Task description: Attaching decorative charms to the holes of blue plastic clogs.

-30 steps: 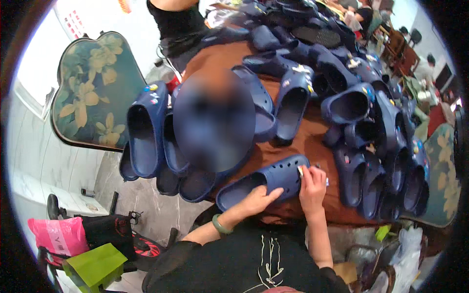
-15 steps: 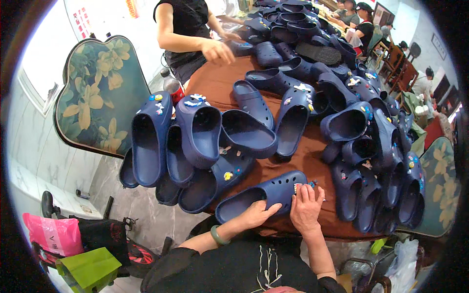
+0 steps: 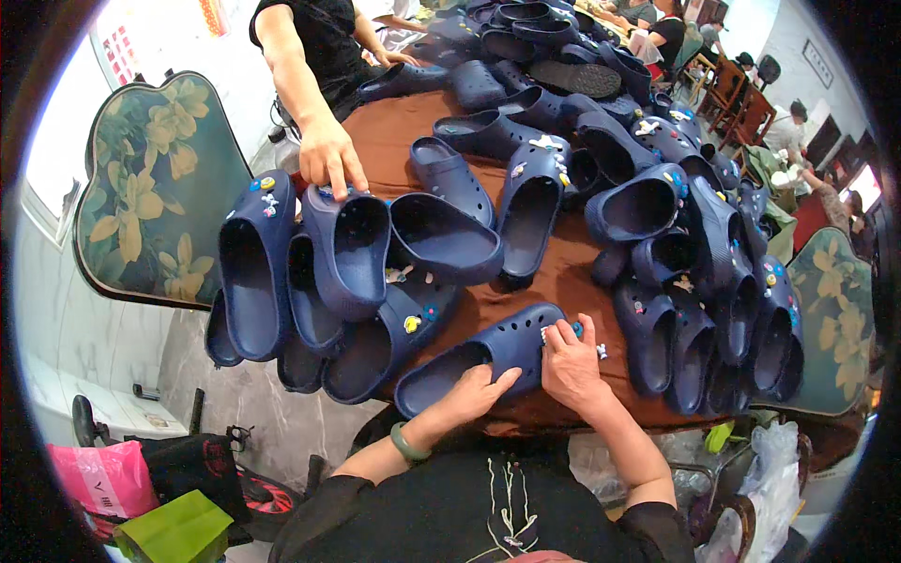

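A dark blue clog (image 3: 511, 342) lies on the brown cloth (image 3: 582, 253) in front of me, toe to the right. My left hand (image 3: 477, 392) grips its near side beside the foot opening, thumb on the upper. At the toe, my right hand (image 3: 571, 364) has its fingers curled and pressed together. A small white shoe charm (image 3: 545, 334) peeks out at those fingertips; the rest of it is hidden. Just beyond the fingers is a blue charm (image 3: 578, 325), and a little white one (image 3: 603, 352) is to their right.
Decorated clogs (image 3: 253, 272) stand at the left table edge, and a heap of clogs (image 3: 657, 206) fills the right. Across the table, a co-worker's hand (image 3: 330, 155) touches a clog (image 3: 352, 249). Floral chair backs (image 3: 155, 197) flank the table. Bags (image 3: 103, 474) lie at lower left.
The whole view has shifted somewhat. The co-worker's hand has come down onto the toe of a standing clog. My right fingers are now more curled at the charm; my left hand still steadies the clog.
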{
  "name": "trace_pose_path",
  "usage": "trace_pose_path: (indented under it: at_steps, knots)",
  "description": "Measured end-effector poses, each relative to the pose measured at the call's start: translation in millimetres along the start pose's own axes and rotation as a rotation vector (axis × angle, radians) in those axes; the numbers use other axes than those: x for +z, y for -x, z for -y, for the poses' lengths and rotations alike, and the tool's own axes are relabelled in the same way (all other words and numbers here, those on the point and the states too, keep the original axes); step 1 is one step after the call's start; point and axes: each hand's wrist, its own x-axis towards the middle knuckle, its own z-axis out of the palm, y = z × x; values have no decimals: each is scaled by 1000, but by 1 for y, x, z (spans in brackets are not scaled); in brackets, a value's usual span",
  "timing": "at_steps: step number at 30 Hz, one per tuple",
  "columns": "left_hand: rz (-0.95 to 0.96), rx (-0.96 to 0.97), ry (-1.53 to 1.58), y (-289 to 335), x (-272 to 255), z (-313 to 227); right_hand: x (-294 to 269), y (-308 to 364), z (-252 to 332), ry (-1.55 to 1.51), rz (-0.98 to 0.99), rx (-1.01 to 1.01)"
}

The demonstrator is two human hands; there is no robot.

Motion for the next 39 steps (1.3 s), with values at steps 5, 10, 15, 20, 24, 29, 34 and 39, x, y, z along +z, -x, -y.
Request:
trace_pose_path:
  at_steps: [5,10,15,20,24,29,34,39]
  knots:
    - [0,-133,-103,-9,2,16,0,9,-19,33,64,-91]
    - [2,-31,148,-7,-4,-4,0,10,-18,17,-99,2]
    - [-31,53,161,-12,-1,6,18,43,-18,-177,-305,203]
    - [-32,-2,150,-7,2,2,32,68,-48,-316,-397,451]
    - [-40,-31,150,-3,3,0,24,44,-45,-590,-381,382]
    - [-21,23,181,-4,3,-3,31,14,-27,-637,-298,299]
    - [-51,-6,178,-5,3,-2,45,4,-11,-545,-498,435]
    - [-79,-65,127,-5,3,-7,53,-7,2,-409,-533,586]
